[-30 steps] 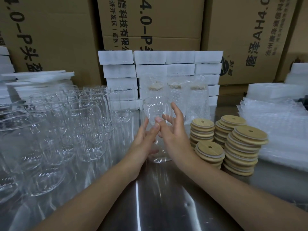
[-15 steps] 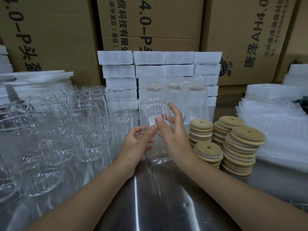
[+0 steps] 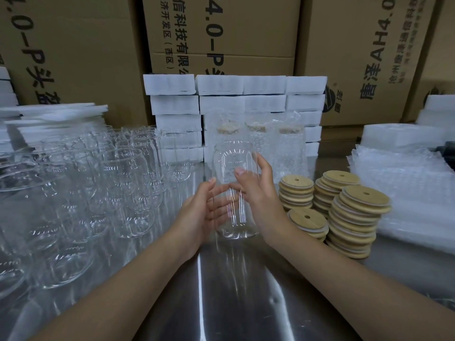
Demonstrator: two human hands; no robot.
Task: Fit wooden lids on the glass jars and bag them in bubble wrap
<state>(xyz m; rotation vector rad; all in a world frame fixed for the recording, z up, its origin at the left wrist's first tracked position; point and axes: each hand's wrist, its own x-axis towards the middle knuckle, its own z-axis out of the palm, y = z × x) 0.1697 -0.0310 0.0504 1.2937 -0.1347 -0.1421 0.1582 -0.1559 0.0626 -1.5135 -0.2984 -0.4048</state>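
Observation:
A clear glass jar (image 3: 232, 158) without a lid is upright over the middle of the steel table (image 3: 234, 291). My right hand (image 3: 263, 195) holds it from the right, thumb on its front and fingers behind it. On its lower left side lies my left hand (image 3: 199, 212), palm toward the glass and fingers nearly straight. I cannot tell whether the jar's base touches the table. Several stacks of round wooden lids (image 3: 357, 212), each with a hole, stand just right of my right hand. A pile of bubble-wrap bags (image 3: 406, 183) lies at the far right.
Many bare glass jars (image 3: 110, 180) crowd the left half of the table. Three bagged, lidded jars (image 3: 288, 148) stand behind the held jar, in front of stacked white foam blocks (image 3: 221, 84). Cardboard boxes (image 3: 369, 57) wall off the back.
My left hand's fingers have straightened from a curl and lie flatter along the jar. The jar and my right hand have stayed almost where they were.

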